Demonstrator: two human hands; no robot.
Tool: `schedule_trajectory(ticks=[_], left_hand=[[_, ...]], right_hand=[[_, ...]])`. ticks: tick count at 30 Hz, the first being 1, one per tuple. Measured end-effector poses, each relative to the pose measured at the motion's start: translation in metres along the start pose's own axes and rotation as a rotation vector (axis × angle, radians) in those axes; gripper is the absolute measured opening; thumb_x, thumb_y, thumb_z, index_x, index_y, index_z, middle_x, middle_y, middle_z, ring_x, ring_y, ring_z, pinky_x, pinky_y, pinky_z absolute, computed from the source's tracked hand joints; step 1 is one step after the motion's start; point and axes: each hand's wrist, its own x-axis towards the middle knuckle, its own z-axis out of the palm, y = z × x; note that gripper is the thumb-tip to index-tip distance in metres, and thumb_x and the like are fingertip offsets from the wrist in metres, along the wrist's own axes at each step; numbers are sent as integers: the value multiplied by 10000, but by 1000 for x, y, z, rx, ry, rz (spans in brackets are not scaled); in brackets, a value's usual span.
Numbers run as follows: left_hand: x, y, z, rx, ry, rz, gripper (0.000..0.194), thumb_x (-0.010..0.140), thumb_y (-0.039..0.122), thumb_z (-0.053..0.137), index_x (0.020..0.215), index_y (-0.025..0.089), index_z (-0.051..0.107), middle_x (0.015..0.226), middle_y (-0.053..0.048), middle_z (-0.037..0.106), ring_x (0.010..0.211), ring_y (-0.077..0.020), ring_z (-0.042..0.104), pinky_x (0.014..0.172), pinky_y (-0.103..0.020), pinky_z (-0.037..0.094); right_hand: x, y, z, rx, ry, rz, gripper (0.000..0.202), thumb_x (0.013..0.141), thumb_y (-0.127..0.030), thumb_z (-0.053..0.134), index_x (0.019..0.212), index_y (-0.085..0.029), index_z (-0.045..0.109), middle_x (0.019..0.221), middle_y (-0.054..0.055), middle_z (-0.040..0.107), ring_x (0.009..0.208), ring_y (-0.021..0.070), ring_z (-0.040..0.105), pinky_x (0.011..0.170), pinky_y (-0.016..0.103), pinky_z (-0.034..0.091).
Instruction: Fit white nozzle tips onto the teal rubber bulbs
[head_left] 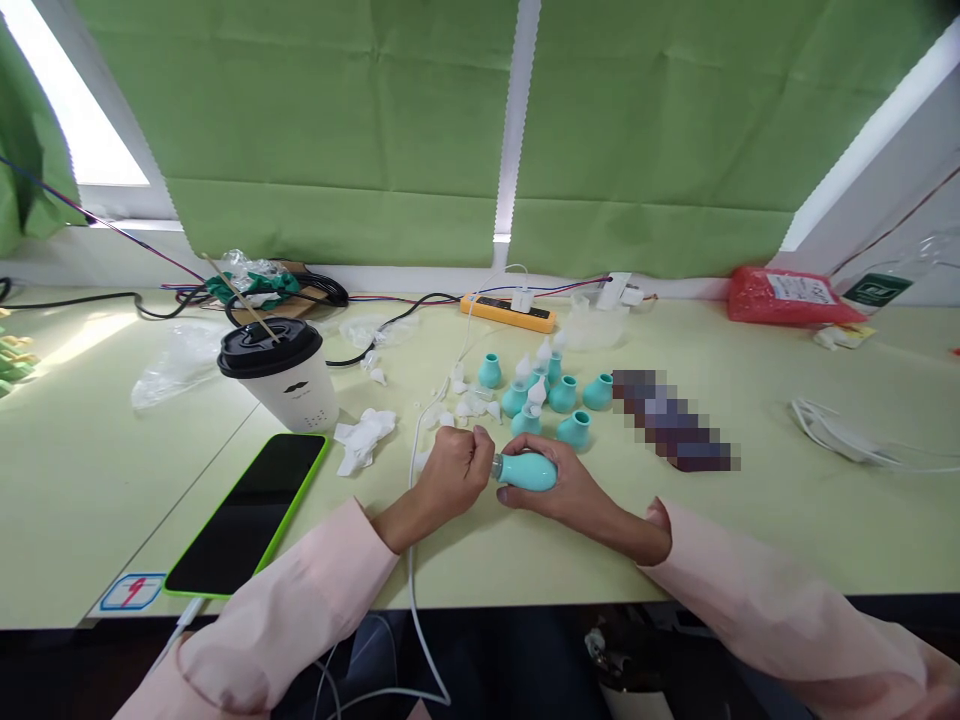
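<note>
Between my hands, near the table's front edge, lies a teal bulb (529, 471) on its side, its clear neck pointing left. My right hand (564, 488) is wrapped round the bulb's wide end. My left hand (454, 470) is closed in a fist at the clear neck; whatever is inside that fist is hidden. Just beyond my hands stand several teal bulbs, some open at the top, like the one at the right (574, 430), and some with clear pointed tips (537, 394). Small translucent pieces (477, 404) are scattered left of them.
A paper cup (300, 395) with a black lid, a green-cased phone (247, 515) and a crumpled tissue (365, 440) are at the left. A white cable (412, 560) runs past my left wrist. Behind are an orange power strip (510, 313) and a red package (787, 297).
</note>
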Motion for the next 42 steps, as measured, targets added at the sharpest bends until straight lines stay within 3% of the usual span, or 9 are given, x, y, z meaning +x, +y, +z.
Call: schedule_trajectory(ticks=[6, 10, 13, 19, 22, 27, 34, 39, 42], left_hand=[[0, 1, -1, -13, -31, 21, 330, 776, 209, 215, 458, 194, 127, 396, 52, 143, 375, -76, 141, 430, -261, 162], [0, 0, -1, 8, -69, 84, 335, 774, 204, 222, 447, 194, 152, 388, 53, 153, 360, -71, 157, 425, -257, 162], [-1, -1, -2, -18, -35, 97, 348, 777, 204, 247, 442, 184, 158, 388, 55, 153, 364, -63, 152, 422, -250, 164], [4, 2, -8, -255, 28, -73, 379, 767, 330, 410, 455, 152, 287, 425, 57, 253, 409, -46, 249, 418, -203, 219], [8, 5, -9, -474, -17, -182, 268, 668, 353, 561, 565, 143, 430, 518, 44, 416, 473, -55, 403, 444, -182, 323], [12, 6, -11, -690, -97, -194, 210, 575, 284, 660, 645, 125, 542, 672, -10, 542, 641, -113, 525, 585, -227, 441], [14, 6, -18, -804, 11, -270, 244, 663, 307, 591, 823, 123, 587, 891, -74, 592, 843, -172, 535, 718, -257, 429], [16, 1, -22, -861, 100, -302, 342, 770, 357, 444, 1050, 164, 481, 799, -60, 609, 737, -145, 537, 642, -251, 407], [17, -2, -21, -972, 61, -288, 328, 769, 343, 446, 1048, 174, 482, 898, -67, 590, 794, -158, 536, 694, -276, 404]], right_hand=[[0, 1, -3, 421, -247, 316, 346, 551, -187, 655, 796, -215, 413, 512, -107, 323, 381, 9, 219, 335, 146, 147], [1, 1, -9, 515, -416, 381, 295, 589, -165, 641, 758, -202, 401, 491, -111, 307, 368, -4, 189, 331, 142, 99], [2, -1, -12, 486, -442, 372, 304, 603, -161, 640, 787, -201, 401, 486, -112, 322, 361, -9, 203, 320, 126, 114], [-1, 2, -10, 451, -347, 130, 327, 651, -193, 593, 890, -210, 370, 697, -28, 497, 445, 38, 406, 343, 158, 345], [0, 6, -8, 540, -277, 89, 285, 670, -178, 534, 877, -222, 343, 762, -13, 482, 506, 68, 447, 361, 198, 405], [0, 8, -5, 557, -204, -16, 294, 657, -164, 525, 852, -241, 319, 787, -23, 414, 638, 107, 485, 459, 282, 487], [-6, 3, -9, 44, 59, -287, 376, 679, -136, 533, 989, -254, 356, 1081, 41, 393, 909, 146, 444, 702, 312, 483], [-4, 5, -12, -132, 249, -439, 293, 690, -167, 534, 945, -230, 403, 986, 49, 453, 798, 136, 479, 615, 285, 496], [-2, 7, -10, -170, 227, -414, 269, 700, -215, 541, 936, -221, 412, 910, 42, 497, 727, 124, 499, 562, 264, 504]])
